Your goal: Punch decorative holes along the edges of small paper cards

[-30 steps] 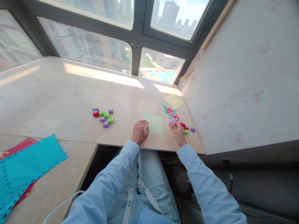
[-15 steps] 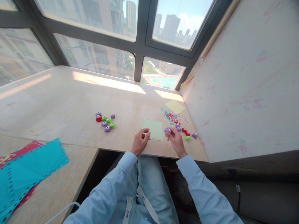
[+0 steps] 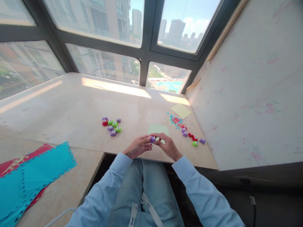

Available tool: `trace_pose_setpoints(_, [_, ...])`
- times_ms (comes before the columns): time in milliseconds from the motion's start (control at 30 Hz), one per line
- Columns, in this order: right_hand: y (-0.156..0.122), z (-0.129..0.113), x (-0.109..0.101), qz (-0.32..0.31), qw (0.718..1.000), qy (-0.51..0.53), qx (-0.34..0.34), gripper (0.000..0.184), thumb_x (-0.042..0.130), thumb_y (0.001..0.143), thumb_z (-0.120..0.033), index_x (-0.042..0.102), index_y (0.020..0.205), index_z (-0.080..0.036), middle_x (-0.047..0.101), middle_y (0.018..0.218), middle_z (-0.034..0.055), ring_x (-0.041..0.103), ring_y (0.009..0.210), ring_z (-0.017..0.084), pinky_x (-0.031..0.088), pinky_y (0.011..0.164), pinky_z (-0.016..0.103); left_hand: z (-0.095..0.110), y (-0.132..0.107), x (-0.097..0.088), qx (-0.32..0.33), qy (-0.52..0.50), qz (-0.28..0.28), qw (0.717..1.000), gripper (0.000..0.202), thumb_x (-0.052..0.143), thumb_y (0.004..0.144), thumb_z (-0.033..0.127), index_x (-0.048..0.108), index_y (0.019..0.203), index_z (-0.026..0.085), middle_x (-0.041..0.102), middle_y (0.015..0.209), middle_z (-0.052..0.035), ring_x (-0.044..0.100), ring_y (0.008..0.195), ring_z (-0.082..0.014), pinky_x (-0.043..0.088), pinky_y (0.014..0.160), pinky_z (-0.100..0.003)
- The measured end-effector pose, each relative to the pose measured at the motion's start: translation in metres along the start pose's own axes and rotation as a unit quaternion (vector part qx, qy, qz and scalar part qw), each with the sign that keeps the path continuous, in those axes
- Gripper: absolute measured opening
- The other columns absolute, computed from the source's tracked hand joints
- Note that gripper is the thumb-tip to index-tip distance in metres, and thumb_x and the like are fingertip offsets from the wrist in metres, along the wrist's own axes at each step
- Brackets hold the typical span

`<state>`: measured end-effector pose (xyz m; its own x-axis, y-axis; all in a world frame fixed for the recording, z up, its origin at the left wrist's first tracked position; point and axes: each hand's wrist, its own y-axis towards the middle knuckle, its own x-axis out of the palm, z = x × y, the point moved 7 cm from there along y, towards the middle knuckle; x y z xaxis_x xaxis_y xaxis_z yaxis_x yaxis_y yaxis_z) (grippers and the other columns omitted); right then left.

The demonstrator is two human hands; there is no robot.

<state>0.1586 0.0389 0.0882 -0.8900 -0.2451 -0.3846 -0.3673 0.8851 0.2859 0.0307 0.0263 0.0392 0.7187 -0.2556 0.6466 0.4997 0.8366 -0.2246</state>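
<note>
Both my hands meet over the table's near edge around a small purple paper punch (image 3: 152, 139). My left hand (image 3: 138, 146) pinches it from the left and my right hand (image 3: 167, 145) closes on it from the right. Just beyond them a pale green paper square (image 3: 158, 129) lies flat on the table. To the right sit several small punches (image 3: 192, 136) in purple, red and green. A second cluster of punches (image 3: 111, 125) lies to the left.
A pile of red and blue paper confetti (image 3: 176, 121) and a yellow paper square (image 3: 181, 110) lie near the right wall (image 3: 248, 88). Teal and red punched sheets (image 3: 30, 171) rest on the lower table at the left. Windows run along the far edge.
My right hand lifted a purple punch from the right cluster and carried it leftward. My left hand left the green paper and joined it. The view tilted up a little.
</note>
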Motion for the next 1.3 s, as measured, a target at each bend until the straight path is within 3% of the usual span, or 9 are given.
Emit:
trace_pose_setpoints(133, [-0.004,0.000,-0.003,0.013,1.000,0.012,0.000,0.036,0.067,0.083,-0.037,0.066,0.119,-0.029,0.065,0.125,0.0071,0.061,0.110,0.022,0.052,0.082,0.035,0.012,-0.002,-0.010,0.054,0.037,0.037,0.997,0.040,0.082,0.069,0.027,0.068,0.105,0.016,0.071,0.098,-0.0071,0.067,0.078,-0.0136,0.054,0.081,-0.031])
trace_pose_setpoints(233, [-0.010,0.011,-0.018,0.044,0.998,-0.003,0.040,0.036,0.066,0.083,-0.039,0.065,0.117,-0.026,0.066,0.119,0.0084,0.063,0.103,0.021,0.053,0.078,0.033,0.028,-0.003,-0.029,0.134,0.148,0.109,0.974,0.039,0.080,0.066,0.027,0.066,0.102,0.016,0.072,0.097,-0.0067,0.069,0.088,-0.0190,0.054,0.086,-0.036])
trace_pose_setpoints(367, [-0.023,0.040,-0.052,0.112,0.985,-0.035,0.129,0.040,0.066,0.078,-0.043,0.064,0.112,-0.020,0.066,0.116,0.0121,0.064,0.103,0.024,0.054,0.079,0.038,0.049,-0.005,-0.051,0.220,0.393,0.199,0.870,0.027,0.071,0.071,0.028,0.066,0.095,0.018,0.073,0.097,-0.0060,0.068,0.095,-0.0222,0.053,0.092,-0.041])
trace_pose_setpoints(500, [-0.043,0.071,-0.086,0.191,0.953,0.002,0.236,0.045,0.073,0.070,-0.041,0.062,0.108,-0.020,0.063,0.124,0.0133,0.060,0.116,0.028,0.051,0.095,0.046,0.051,-0.002,-0.059,0.253,0.543,0.208,0.774,0.023,0.063,0.076,0.026,0.068,0.097,0.021,0.073,0.103,-0.0055,0.066,0.101,-0.0238,0.050,0.097,-0.043])
trace_pose_setpoints(600, [-0.056,0.086,-0.092,0.206,0.927,0.101,0.298,0.040,0.075,0.069,-0.038,0.061,0.103,-0.023,0.063,0.123,0.0124,0.061,0.116,0.028,0.052,0.097,0.046,0.046,0.002,-0.058,0.270,0.597,0.206,0.727,0.022,0.063,0.077,0.025,0.070,0.097,0.021,0.073,0.103,-0.0069,0.066,0.105,-0.0252,0.050,0.098,-0.043])
trace_pose_setpoints(733, [-0.061,0.087,-0.083,0.188,0.912,0.202,0.304,0.032,0.077,0.070,-0.038,0.062,0.094,-0.024,0.067,0.110,0.0092,0.065,0.109,0.026,0.055,0.095,0.045,0.040,0.004,-0.055,0.289,0.655,0.209,0.666,0.022,0.063,0.079,0.026,0.071,0.099,0.022,0.072,0.109,-0.0083,0.062,0.112,-0.0265,0.048,0.101,-0.045])
trace_pose_setpoints(867, [-0.059,0.085,-0.075,0.205,0.886,0.268,0.318,0.032,0.082,0.066,-0.032,0.064,0.092,-0.023,0.069,0.100,0.0052,0.066,0.101,0.021,0.055,0.094,0.039,0.035,0.006,-0.055,0.265,0.692,0.221,0.634,0.027,0.064,0.080,0.029,0.070,0.106,0.023,0.069,0.118,-0.0081,0.059,0.117,-0.0271,0.046,0.103,-0.046])
trace_pose_setpoints(1033, [-0.053,0.084,-0.066,0.228,0.846,0.348,0.333,0.029,0.085,0.062,-0.021,0.066,0.085,-0.022,0.071,0.090,0.0035,0.068,0.095,0.019,0.055,0.092,0.035,0.032,0.006,-0.052,0.247,0.702,0.240,0.623,0.028,0.062,0.085,0.033,0.069,0.111,0.023,0.068,0.120,-0.0067,0.057,0.119,-0.0264,0.045,0.102,-0.045])
trace_pose_setpoints(1300, [-0.046,0.088,-0.053,0.212,0.821,0.405,0.341,0.022,0.080,0.068,-0.014,0.066,0.085,-0.020,0.072,0.090,0.0066,0.068,0.099,0.021,0.055,0.094,0.036,0.031,0.002,-0.042,0.242,0.716,0.265,0.598,0.024,0.062,0.087,0.035,0.070,0.109,0.028,0.068,0.118,-0.0059,0.056,0.118,-0.0278,0.044,0.096,-0.046])
